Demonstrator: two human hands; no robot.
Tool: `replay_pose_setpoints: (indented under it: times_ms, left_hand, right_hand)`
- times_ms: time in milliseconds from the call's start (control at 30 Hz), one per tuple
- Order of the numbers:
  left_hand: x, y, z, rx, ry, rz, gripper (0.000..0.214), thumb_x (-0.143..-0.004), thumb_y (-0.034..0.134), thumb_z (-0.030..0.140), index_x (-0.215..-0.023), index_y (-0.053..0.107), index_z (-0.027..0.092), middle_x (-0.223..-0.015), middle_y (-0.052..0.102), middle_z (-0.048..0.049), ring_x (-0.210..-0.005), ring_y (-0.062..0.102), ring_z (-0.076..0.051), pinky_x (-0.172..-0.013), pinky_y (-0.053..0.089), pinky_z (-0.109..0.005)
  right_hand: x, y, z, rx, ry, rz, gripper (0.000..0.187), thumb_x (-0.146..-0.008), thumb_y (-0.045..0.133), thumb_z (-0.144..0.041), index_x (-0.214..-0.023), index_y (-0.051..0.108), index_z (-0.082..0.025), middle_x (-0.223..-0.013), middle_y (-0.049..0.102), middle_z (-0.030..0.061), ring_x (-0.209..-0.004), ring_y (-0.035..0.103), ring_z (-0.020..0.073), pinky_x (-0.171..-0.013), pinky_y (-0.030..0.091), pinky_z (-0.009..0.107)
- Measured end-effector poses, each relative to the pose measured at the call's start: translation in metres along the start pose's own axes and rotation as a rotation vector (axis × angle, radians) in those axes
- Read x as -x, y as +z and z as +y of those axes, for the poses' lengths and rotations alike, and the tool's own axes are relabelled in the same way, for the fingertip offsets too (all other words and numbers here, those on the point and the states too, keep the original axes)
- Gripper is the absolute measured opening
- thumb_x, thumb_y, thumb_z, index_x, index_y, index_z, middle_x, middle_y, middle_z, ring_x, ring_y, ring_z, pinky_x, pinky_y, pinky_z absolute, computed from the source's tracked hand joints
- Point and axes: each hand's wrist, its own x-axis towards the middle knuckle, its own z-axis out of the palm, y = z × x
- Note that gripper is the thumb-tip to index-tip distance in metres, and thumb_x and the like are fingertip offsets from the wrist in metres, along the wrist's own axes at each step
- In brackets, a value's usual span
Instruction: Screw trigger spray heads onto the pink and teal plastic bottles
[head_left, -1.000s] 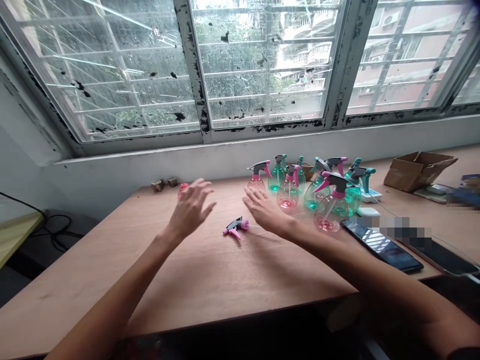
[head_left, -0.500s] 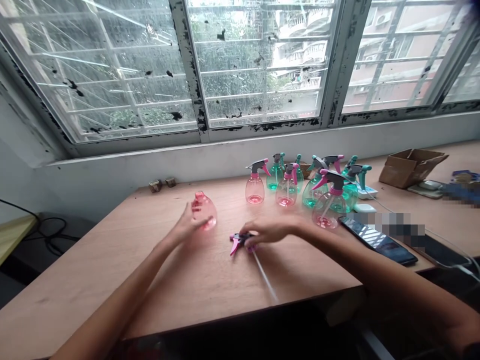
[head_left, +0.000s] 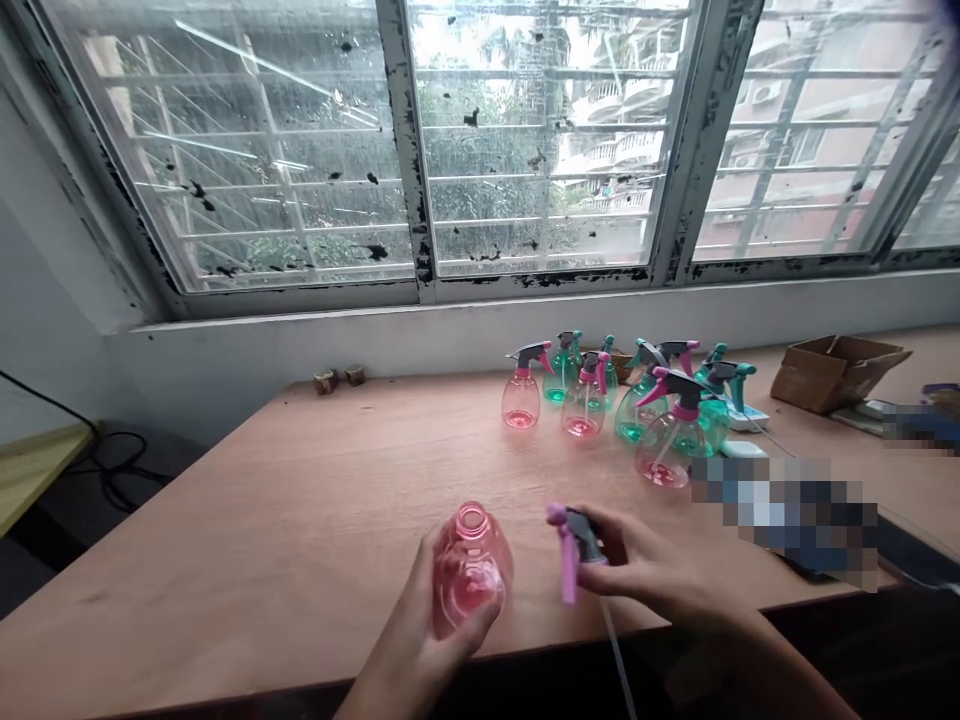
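My left hand (head_left: 439,625) is wrapped around a clear pink bottle (head_left: 474,565), whose bare neck tilts up and away from me. Just to its right, my right hand (head_left: 637,565) grips a spray head (head_left: 581,540) with a grey body, a pink trigger and a pink nozzle. From the spray head a thin, pale dip tube (head_left: 619,660) hangs down past the table's front edge. Bottle and spray head are apart, both held near that edge.
Several pink and green spray bottles (head_left: 520,400) stand together at the back right. Farther right are a cardboard box (head_left: 836,372), a white device and blurred-out items. Two small brown pieces (head_left: 325,382) lie at the back left of the wooden table (head_left: 225,540).
My left hand has brought the pink bottle nearer and to the right, its neck now tipped up. My right hand has lifted the spray head off the table and moved it right and nearer.
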Motion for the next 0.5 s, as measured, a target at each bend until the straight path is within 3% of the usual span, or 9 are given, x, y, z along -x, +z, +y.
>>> replay_pose_setpoints:
  times_ms: [67, 233, 367, 500]
  left_hand:
    - [-0.007, 0.004, 0.008, -0.065, 0.078, 0.031, 0.068, -0.089, 0.068, 0.031, -0.148, 0.034, 0.032, -0.146, 0.046, -0.0092, -0.139, 0.047, -0.031, -0.114, 0.046, -0.045]
    - [-0.015, 0.014, 0.014, -0.448, 0.342, 0.118, 0.073, -0.086, 0.066, 0.012, -0.150, 0.036, 0.031, -0.144, 0.041, -0.0119, -0.137, 0.043, -0.034, -0.112, 0.044, -0.053]
    - [-0.011, 0.012, 0.010, -0.552, 0.407, 0.145, 0.075, -0.089, 0.064, 0.012, -0.152, 0.026, 0.025, -0.142, 0.047, -0.0151, -0.132, 0.047, -0.034, -0.111, 0.044, -0.052]
    - [-0.010, 0.008, 0.008, -0.545, 0.403, 0.156, 0.073, -0.085, 0.067, 0.014, -0.146, 0.029, 0.023, -0.145, 0.046, -0.0152, -0.132, 0.047, -0.034, -0.110, 0.044, -0.051]
  right_hand:
    - [0.009, -0.001, 0.000, -0.191, -0.058, 0.178, 0.035, -0.086, 0.078, -0.030, -0.119, 0.066, -0.027, -0.101, 0.064, 0.0009, -0.089, 0.058, 0.0179, -0.075, 0.049, 0.026]
    - [0.015, -0.009, -0.010, -0.377, -0.459, 0.703, 0.019, -0.085, 0.079, -0.028, -0.098, 0.065, -0.025, -0.101, 0.062, 0.0010, -0.080, 0.053, 0.0135, -0.060, 0.045, 0.018]
    - [0.021, -0.009, -0.021, -0.295, -0.658, 0.907, 0.026, -0.078, 0.084, -0.023, -0.095, 0.065, -0.025, -0.095, 0.061, 0.0009, -0.085, 0.056, 0.0169, -0.064, 0.047, 0.023]
    - [0.029, -0.013, -0.030, -0.174, -0.773, 1.005, 0.029, -0.075, 0.086, -0.023, -0.094, 0.065, -0.026, -0.092, 0.059, 0.0021, -0.084, 0.056, 0.0211, -0.066, 0.047, 0.032]
